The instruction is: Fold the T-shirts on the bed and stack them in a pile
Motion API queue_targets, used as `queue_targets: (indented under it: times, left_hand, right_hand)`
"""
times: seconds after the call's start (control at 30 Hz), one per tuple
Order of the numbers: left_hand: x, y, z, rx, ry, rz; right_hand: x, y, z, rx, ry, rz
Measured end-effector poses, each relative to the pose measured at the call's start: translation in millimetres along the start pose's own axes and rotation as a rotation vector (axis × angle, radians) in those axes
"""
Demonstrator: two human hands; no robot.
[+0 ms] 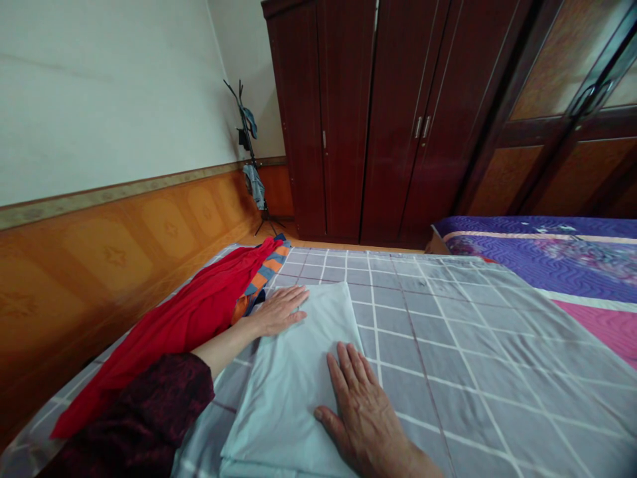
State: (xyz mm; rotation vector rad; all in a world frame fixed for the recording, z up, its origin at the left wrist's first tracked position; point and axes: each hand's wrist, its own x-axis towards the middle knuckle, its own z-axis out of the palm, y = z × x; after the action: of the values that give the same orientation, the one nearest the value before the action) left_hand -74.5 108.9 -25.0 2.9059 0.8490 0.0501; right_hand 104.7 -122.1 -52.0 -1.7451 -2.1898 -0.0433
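Note:
A pale blue-green cloth (293, 378), folded into a long flat shape, lies on the grey checked bedsheet (448, 352). My left hand (283, 310) rests flat on the cloth's far left part, its fingers stretched out towards the right. Nearer to me, my right hand (355, 405) lies palm down over the right edge of the cloth, with its thumb apart from the other fingers. Neither hand grips anything. Part of the cloth's near right side is hidden under my right hand.
Along the bed's left side lie a red cloth (184, 312) and an orange-and-grey striped cloth (266, 272). A purple quilted cover (527, 245) is at the right. Behind the bed stand a dark red wardrobe (348, 119) and a coat rack (249, 133).

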Motion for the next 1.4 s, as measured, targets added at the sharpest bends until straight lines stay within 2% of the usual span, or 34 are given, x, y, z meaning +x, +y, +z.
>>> queue_targets:
  times: [0.1,0.23,0.3,0.4,0.47,0.6,0.73,0.83,0.97,1.07,1.17,1.23,1.3,1.4]
  left_hand:
    - [6.7,6.3,-6.0,0.018,-0.052,0.001]
    - [16.1,19.4,-4.8,0.019,0.007,0.045]
    - [20.3,24.8,-0.5,0.005,-0.008,0.066]
    - [24.5,35.0,2.6,0.001,-0.020,0.020]
    - [27.2,47.1,0.8,-0.011,-0.005,0.065]
    - [40.0,83.2,-2.3,-0.061,-0.027,0.272]
    - [57.8,109.9,3.9,-0.085,-0.118,0.325]
    - [64.1,114.3,7.8,-0.084,-0.146,0.325]
    - [65.5,109.8,10.1,-0.097,-0.150,0.324]
    - [65.8,108.7,12.0,-0.111,-0.131,0.322]
    - [62.1,112.8,11.8,-0.128,-0.129,0.312]
    - [55.5,115.9,10.8,-0.141,-0.101,0.303]
    - [46.6,115.2,9.8,-0.134,-0.054,0.295]
    - [32.6,103.3,6.7,-0.090,-0.041,0.235]
  right_hand:
    - [-0.9,0.3,-0.1,-0.001,0.024,-0.009]
    - [-1.2,-0.6,-0.2,-0.006,0.014,-0.022]
    - [-0.5,-1.7,-1.8,-0.004,-0.012,-0.013]
    - [1.7,-3.6,-10.4,0.021,-0.049,0.020]
    - [3.2,-5.0,-21.1,0.059,-0.103,0.008]
    - [1.9,-7.8,-41.5,0.210,-0.228,-0.204]
    - [-6.8,-10.2,-39.5,0.251,-0.182,-0.359]
    - [-12.9,-14.5,-30.6,0.171,-0.137,-0.419]
    - [-15.4,-27.5,-25.6,0.096,-0.142,-0.444]
    - [-14.5,-37.9,-31.7,0.142,-0.146,-0.490]
    - [-10.3,-39.5,-46.2,0.290,-0.179,-0.548]
    - [-6.0,-33.9,-55.4,0.388,-0.199,-0.488]
    - [-2.3,-25.5,-59.4,0.424,-0.190,-0.353]
    - [-0.7,-16.0,-52.9,0.358,-0.186,-0.191]
